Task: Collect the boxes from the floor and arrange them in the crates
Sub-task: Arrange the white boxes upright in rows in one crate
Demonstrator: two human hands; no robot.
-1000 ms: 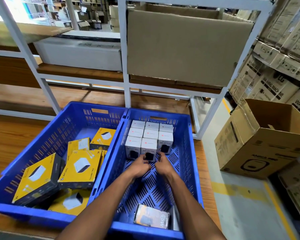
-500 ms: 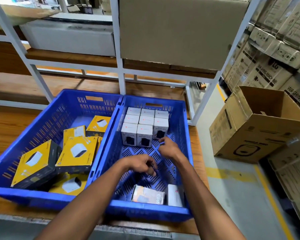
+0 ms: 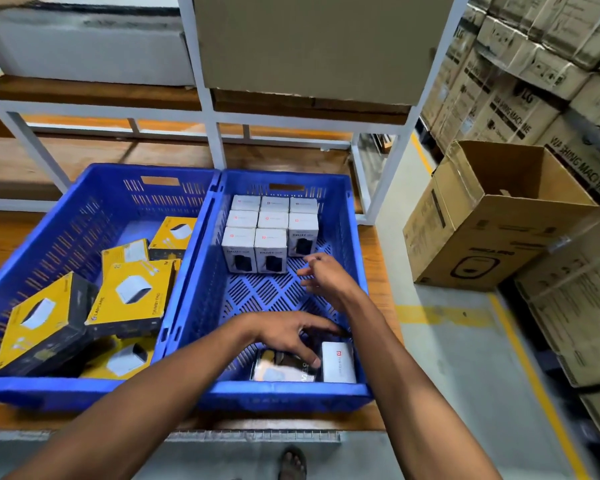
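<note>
Two blue crates stand side by side on a wooden shelf. The right crate [image 3: 284, 393] holds several small white boxes [image 3: 271, 233] lined up upright at its far end. At its near end lie a loose white box [image 3: 338, 362] and a dark printed box [image 3: 281, 372]. My left hand [image 3: 291, 337] reaches down over these two, fingers spread and touching the dark box. My right hand [image 3: 326, 275] hovers just in front of the white row, fingers loose, holding nothing. The left crate [image 3: 49, 389] holds several yellow boxes [image 3: 132, 296] lying at loose angles.
A white metal rack [image 3: 205, 98] rises behind the crates, with a large brown carton [image 3: 319, 46] on its shelf. An open cardboard box [image 3: 499, 216] sits on the floor at right, in front of stacked cartons [image 3: 534, 81]. My sandalled foot [image 3: 291, 462] shows below the shelf edge.
My left hand has drawn back from the white row to the loose boxes at the crate's near end. My right hand has pulled slightly away from the row. The view has tilted down.
</note>
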